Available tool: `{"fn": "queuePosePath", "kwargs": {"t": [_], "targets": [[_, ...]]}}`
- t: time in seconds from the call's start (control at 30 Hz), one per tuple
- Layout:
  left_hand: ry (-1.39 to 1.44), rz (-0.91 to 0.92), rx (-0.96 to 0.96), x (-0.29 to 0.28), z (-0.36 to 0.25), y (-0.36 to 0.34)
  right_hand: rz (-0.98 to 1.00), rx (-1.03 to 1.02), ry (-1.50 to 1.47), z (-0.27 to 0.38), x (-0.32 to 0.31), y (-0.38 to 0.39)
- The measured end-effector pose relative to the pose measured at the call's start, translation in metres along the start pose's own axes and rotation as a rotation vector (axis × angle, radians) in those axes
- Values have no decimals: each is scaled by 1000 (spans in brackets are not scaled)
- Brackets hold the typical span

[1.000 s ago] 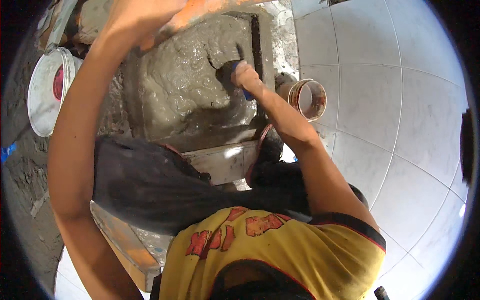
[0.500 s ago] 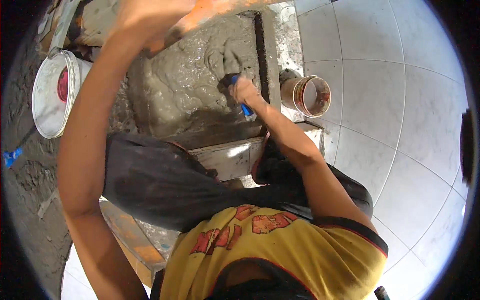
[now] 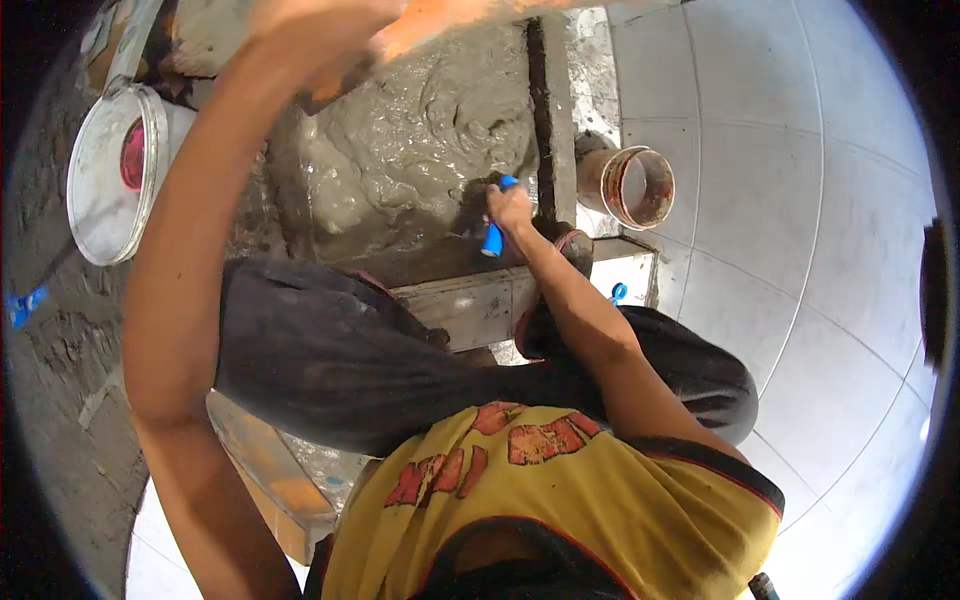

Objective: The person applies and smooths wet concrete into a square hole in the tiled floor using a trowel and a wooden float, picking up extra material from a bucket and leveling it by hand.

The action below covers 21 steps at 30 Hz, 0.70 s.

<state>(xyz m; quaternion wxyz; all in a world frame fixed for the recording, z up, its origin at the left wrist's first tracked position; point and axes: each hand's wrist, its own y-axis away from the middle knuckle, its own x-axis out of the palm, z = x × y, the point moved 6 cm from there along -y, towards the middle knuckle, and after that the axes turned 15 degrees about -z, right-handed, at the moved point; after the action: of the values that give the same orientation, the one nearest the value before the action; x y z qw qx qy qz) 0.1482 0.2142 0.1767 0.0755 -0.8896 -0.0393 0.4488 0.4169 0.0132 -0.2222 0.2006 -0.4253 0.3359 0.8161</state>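
My right hand [image 3: 510, 208] is closed around the blue handle of a trowel [image 3: 493, 238], whose dark blade is low in the wet grey mortar [image 3: 400, 130], near the right side of a shallow rimmed form [image 3: 556, 120]. My left hand [image 3: 340, 18] is at the top edge of the view, against an orange-stained board [image 3: 430, 18]; its fingers are blurred and partly hidden, so its grip is unclear.
A white bucket [image 3: 100, 190] with something red in it stands left; a stained bucket [image 3: 625, 188] sits right, beside white floor tiles [image 3: 750, 220]. My dark-trousered legs [image 3: 330, 360] straddle the near ledge [image 3: 460, 310]. Rough mortar [image 3: 70, 400] covers the left side.
My right hand has moved toward me with the trowel, down along the form's right side, and the mortar there is more churned. My left arm has shifted slightly right in view.
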Motion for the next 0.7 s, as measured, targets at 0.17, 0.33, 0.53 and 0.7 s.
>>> {"fn": "queuePosePath", "kwargs": {"t": [0.17,0.33,0.53,0.7], "targets": [[119,-162,107,17,-23,-9,-4,-743,216,52,3,-21],[82,-31,176,18,-2,-6,525,246,-425,72,-58,34],[-38,-171,381,50,28,-37,224,-280,163,71,-36,-63],[-100,-177,374,26,50,-24,220,-115,74,73,-11,-30]]}}
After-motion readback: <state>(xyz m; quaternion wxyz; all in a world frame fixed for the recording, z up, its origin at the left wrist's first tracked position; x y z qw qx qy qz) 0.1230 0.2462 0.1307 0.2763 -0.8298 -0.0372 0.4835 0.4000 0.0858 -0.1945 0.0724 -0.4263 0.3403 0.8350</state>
